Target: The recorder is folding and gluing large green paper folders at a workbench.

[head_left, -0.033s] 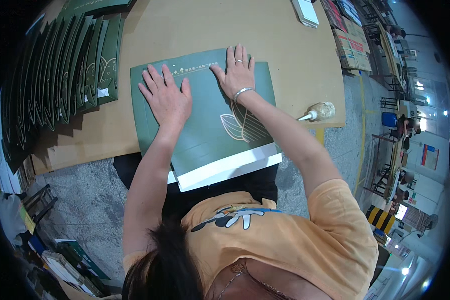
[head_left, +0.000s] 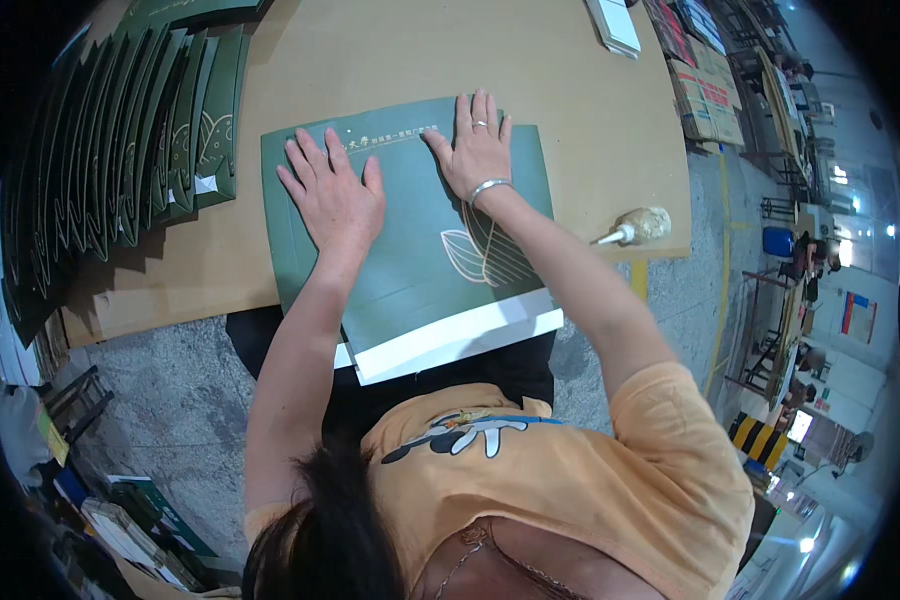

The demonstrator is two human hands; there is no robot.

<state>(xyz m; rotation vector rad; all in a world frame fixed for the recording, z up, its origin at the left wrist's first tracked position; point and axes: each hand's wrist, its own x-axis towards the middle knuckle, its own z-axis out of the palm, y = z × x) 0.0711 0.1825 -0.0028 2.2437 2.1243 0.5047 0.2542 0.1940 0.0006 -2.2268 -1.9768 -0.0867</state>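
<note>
A flat, dark green paper bag (head_left: 400, 250) lies in front of me, with gold lettering near its far edge and a gold leaf drawing at the right. White flaps show along its near edge, which overhangs the table. My left hand (head_left: 335, 195) rests palm down on its left part, fingers spread. Farther right, my right hand (head_left: 475, 150) presses flat near the far edge, its fingers stretched out; a ring and a bracelet are on it. Neither hand grips anything. To the right of the bag, a glue bottle (head_left: 642, 227) lies on its side, its white nozzle toward my right forearm.
Many folded green bags (head_left: 120, 150) stand packed in a row at the left of the brown table (head_left: 370, 50). A white stack of cards or paper (head_left: 614, 25) sits at the far right corner. Bundled cartons (head_left: 705, 100) stand beyond the table's right edge.
</note>
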